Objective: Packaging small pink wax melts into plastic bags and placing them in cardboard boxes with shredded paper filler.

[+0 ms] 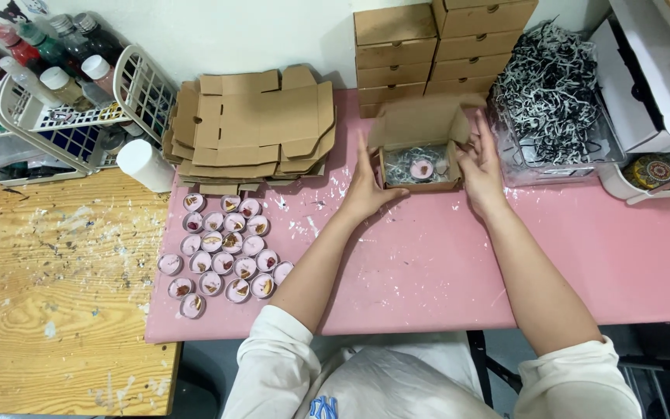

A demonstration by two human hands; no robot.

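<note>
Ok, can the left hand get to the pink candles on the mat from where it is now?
Probably yes. The left hand rests against the open box, and the candles lie uncovered on the pink mat to its left. Only bare mat shows between them, so nothing seems to be in the way.

Your approach from the near edge of the pink table is open. To the left, the cluster of small pink candles blocks low passes. Behind stand the stacked closed boxes; flat cardboard blanks and the shredded-paper bin flank the sides.
</note>
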